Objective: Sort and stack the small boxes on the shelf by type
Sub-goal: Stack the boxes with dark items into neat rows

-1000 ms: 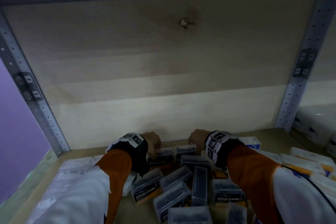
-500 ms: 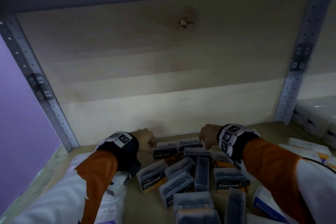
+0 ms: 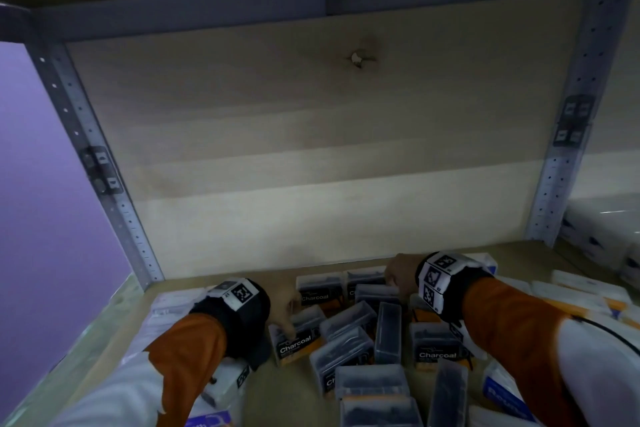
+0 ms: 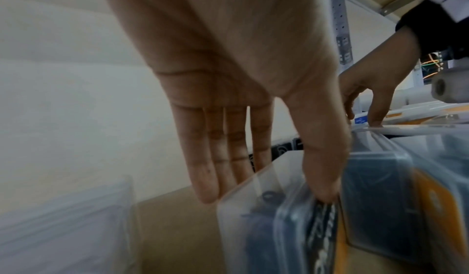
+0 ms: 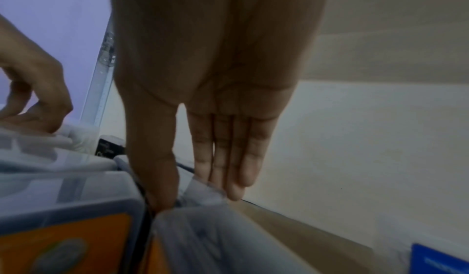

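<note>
Charcoal box (image 3: 298,340) sits at the left edge of the loose pile on the shelf (image 3: 221,283). Left hand (image 3: 285,305) has dropped from the back row onto it: thumb on the labelled face, fingers down the far side, grasping it. Right hand (image 3: 400,274) has shifted right, pinching a clear box (image 5: 203,194) at the back wall. Reads as two pickups starting; most boxes unsorted, white packs (image 3: 585,291) lie right.
</note>
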Demonstrator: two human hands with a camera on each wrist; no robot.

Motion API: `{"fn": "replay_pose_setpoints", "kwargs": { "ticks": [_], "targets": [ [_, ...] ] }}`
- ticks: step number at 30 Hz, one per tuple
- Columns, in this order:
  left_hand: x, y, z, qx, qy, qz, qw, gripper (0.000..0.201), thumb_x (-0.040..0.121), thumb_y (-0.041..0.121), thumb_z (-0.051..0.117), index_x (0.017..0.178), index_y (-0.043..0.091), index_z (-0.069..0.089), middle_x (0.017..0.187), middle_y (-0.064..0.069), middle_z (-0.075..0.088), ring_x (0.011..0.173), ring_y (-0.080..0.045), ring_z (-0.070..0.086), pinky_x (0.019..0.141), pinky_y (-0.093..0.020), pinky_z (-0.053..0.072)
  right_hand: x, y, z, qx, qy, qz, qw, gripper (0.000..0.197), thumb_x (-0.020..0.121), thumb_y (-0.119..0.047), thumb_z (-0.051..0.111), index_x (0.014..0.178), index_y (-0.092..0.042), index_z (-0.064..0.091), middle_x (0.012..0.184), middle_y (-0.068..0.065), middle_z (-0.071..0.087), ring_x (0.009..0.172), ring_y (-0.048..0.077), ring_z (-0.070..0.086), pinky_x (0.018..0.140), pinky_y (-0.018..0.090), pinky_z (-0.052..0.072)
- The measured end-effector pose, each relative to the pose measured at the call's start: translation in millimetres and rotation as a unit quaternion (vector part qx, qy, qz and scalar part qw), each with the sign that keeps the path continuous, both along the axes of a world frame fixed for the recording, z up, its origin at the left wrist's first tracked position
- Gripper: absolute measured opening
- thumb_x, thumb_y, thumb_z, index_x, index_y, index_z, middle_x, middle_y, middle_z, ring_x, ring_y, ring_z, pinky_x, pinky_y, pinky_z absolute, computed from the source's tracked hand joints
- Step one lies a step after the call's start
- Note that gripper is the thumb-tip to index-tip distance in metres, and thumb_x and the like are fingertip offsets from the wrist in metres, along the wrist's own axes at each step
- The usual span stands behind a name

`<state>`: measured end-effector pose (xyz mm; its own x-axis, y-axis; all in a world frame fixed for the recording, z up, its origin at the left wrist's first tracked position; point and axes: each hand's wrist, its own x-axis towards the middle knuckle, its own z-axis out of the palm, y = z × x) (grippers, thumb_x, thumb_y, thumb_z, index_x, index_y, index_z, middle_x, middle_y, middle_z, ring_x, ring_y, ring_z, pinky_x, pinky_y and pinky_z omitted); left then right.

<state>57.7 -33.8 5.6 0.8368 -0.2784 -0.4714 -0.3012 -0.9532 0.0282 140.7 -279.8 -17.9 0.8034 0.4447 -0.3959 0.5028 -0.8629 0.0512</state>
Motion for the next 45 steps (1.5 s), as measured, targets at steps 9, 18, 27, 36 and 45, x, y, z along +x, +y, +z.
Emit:
{"fn": "replay_pose_setpoints", "kwargs": {
  "ticks": [9, 18, 27, 36, 45],
  "targets": [
    [7, -12, 3, 0.020, -0.028, -0.014, 0.999, 0.026, 0.084, 0.024, 0.067, 0.099, 0.012, 0.050, 0.093, -0.008, 0.047, 0.081, -0.015, 0.041, 0.057, -0.022, 0.032, -13, 0, 15, -0.003, -0.022, 0.012, 1.000, 0.046, 0.086, -0.015, 0.063, 0.128, 0.003, 0.053, 0.129, 0.022, 0.056, 0.113, 0.034, 0.058, 0.093, 0.040, 0.050],
    [15, -29, 6, 0.026, -0.063, -0.036, 0.997, 0.046, 0.084, 0.026, 0.066, 0.124, 0.006, 0.055, 0.117, -0.014, 0.061, 0.093, -0.026, 0.057, 0.071, -0.029, 0.039, -9, 2, 20, 0.017, 0.007, 0.036, 0.999, 0.050, 0.088, -0.017, 0.063, 0.134, -0.003, 0.049, 0.137, 0.015, 0.050, 0.120, 0.029, 0.053, 0.096, 0.033, 0.044],
    [22, -36, 2, 0.036, -0.065, -0.045, 0.996, 0.040, 0.084, 0.022, 0.065, 0.117, 0.001, 0.059, 0.105, -0.015, 0.061, 0.081, -0.020, 0.048, 0.054, -0.024, 0.034, -7, 5, 15, 0.015, -0.006, 0.055, 0.998, 0.051, 0.087, -0.014, 0.063, 0.135, -0.005, 0.048, 0.138, 0.014, 0.049, 0.121, 0.029, 0.052, 0.093, 0.032, 0.044],
    [27, -36, -2, 0.043, -0.070, -0.047, 0.996, 0.037, 0.083, 0.021, 0.065, 0.114, 0.001, 0.061, 0.114, -0.020, 0.062, 0.080, -0.021, 0.050, 0.068, -0.027, 0.037, -8, 6, 12, 0.013, -0.017, 0.061, 0.998, 0.048, 0.084, -0.013, 0.066, 0.129, -0.006, 0.052, 0.132, 0.016, 0.052, 0.115, 0.031, 0.055, 0.092, 0.034, 0.046],
    [29, -35, -3, 0.043, -0.069, -0.044, 0.996, 0.035, 0.085, 0.019, 0.063, 0.114, 0.001, 0.058, 0.116, -0.019, 0.061, 0.102, -0.033, 0.060, 0.073, -0.031, 0.043, -10, 10, 15, -0.008, -0.014, 0.078, 0.997, 0.053, 0.089, -0.012, 0.062, 0.138, -0.004, 0.043, 0.141, 0.015, 0.045, 0.125, 0.029, 0.048, 0.099, 0.033, 0.040]
  ]
}}
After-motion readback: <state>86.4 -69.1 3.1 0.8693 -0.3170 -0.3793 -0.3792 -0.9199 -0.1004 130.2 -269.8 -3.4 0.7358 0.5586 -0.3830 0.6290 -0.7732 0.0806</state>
